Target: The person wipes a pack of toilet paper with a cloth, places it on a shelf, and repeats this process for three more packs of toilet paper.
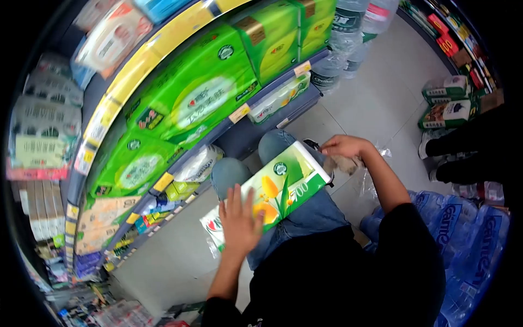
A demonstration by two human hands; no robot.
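Note:
Across my knees lies a long green-and-white tissue pack (297, 182) with yellow tulips printed on it. My left hand (239, 223) is over its near left end, fingers stretched out and slightly smeared by motion. Beyond the pack's right end, my right hand (346, 148) is closed on a crumpled beige-brown rag (342, 164), which hangs below the fingers. Clear plastic wrap (373, 177) shows just past that hand.
Shelves at the left hold large green tissue packs (204, 101) above a lower shelf with a white tissue pack (280, 98). Blue-tinted bottled water packs (460, 234) stand at my right. A person's dark-clothed legs (468, 147) are at the far right, near stacked green packages (447, 111).

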